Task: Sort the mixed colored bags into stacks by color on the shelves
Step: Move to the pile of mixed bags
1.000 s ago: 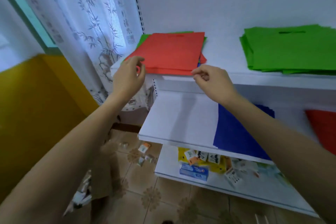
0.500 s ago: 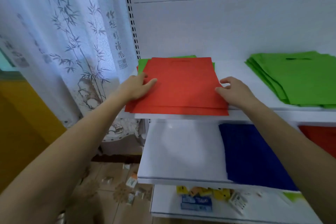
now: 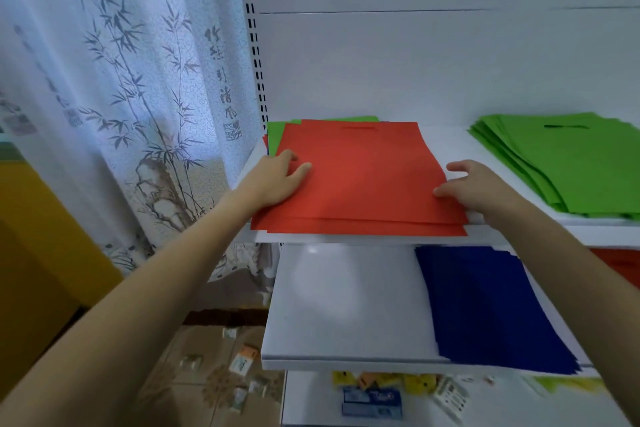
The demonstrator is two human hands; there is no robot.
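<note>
Left hand (image 3: 277,180) and right hand (image 3: 485,187), both relaxed and grasping nothing, reach to the white metal top shelf (image 3: 450,146). They touch opposite edges of the flat red fabric bag (image 3: 363,177) topping a mixed pile. Green fabric bags (image 3: 275,139) peek out underneath. A careless lift could drag several layers along.

Your left hand (image 3: 277,180) lies flat, palm down, fingers straight. Your right hand (image 3: 481,187): palm down, fingers loosely curved, thumb out.

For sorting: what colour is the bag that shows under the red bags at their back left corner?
Green: the bag shows best in the head view.
</note>
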